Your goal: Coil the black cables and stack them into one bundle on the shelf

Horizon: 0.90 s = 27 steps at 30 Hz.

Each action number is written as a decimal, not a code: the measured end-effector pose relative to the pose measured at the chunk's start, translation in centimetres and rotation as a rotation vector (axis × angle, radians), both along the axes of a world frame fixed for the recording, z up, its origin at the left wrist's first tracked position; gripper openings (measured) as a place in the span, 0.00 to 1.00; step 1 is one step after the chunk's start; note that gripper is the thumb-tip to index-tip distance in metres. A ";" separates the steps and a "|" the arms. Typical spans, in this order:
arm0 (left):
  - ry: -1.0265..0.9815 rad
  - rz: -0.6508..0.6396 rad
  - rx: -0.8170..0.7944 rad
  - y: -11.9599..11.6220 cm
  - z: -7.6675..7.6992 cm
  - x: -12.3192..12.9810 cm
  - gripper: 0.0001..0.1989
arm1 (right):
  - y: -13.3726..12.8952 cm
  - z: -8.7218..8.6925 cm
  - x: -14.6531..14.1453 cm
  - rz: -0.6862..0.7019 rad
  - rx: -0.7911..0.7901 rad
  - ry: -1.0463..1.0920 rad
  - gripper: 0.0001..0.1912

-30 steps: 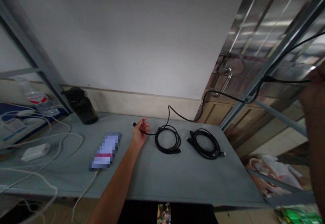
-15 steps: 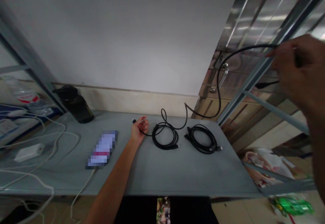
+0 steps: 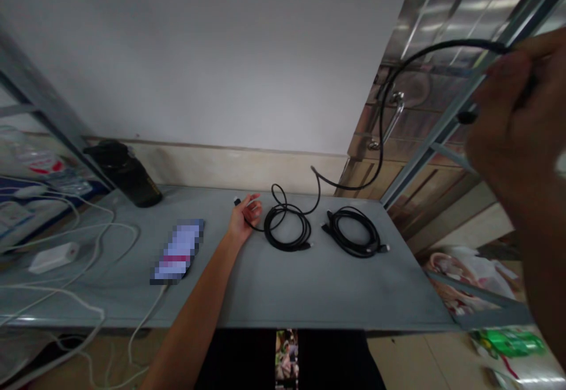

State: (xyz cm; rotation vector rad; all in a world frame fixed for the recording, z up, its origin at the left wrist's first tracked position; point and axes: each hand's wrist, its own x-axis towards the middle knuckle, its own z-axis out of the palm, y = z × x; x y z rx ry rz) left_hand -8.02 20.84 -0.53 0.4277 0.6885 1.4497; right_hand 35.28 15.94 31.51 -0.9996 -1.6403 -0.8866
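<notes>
My left hand (image 3: 246,218) rests on the grey desk, closed around one end of a black cable (image 3: 287,246), whose plug pokes out past the thumb. From there the cable runs into a loose coil just right of that hand. It then rises in a long arc to my right hand (image 3: 522,101), which is raised at the upper right and grips the cable's other stretch. A dark cable end shows beside the right hand's fingers. A second black cable (image 3: 356,233), wound in a coil with its connectors showing, lies on the desk to the right.
On the desk (image 3: 336,295) a phone (image 3: 179,251) is plugged into a white cord. A black bottle (image 3: 128,171) stands at the back left, near a white charger (image 3: 53,257) and tangled white cords. Metal frame posts flank both sides. A green package (image 3: 508,343) lies on the floor.
My right hand has moved up and to the right, drawing the cable into a higher arc. My left hand stays in nearly the same place. The view has shifted slightly.
</notes>
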 end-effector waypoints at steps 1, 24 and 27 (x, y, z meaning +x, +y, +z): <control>0.014 -0.023 -0.006 0.0 0.0 0.2 0.16 | -0.1 -1.3 -1.7 0.084 0.004 0.008 0.26; 0.498 0.166 0.060 0.2 -0.6 3.2 0.32 | 1.9 -32.5 -20.5 0.576 -0.779 -0.367 0.20; 0.585 0.236 0.052 0.2 -0.7 3.6 0.37 | 1.7 -32.4 -20.3 0.552 -0.873 -0.397 0.22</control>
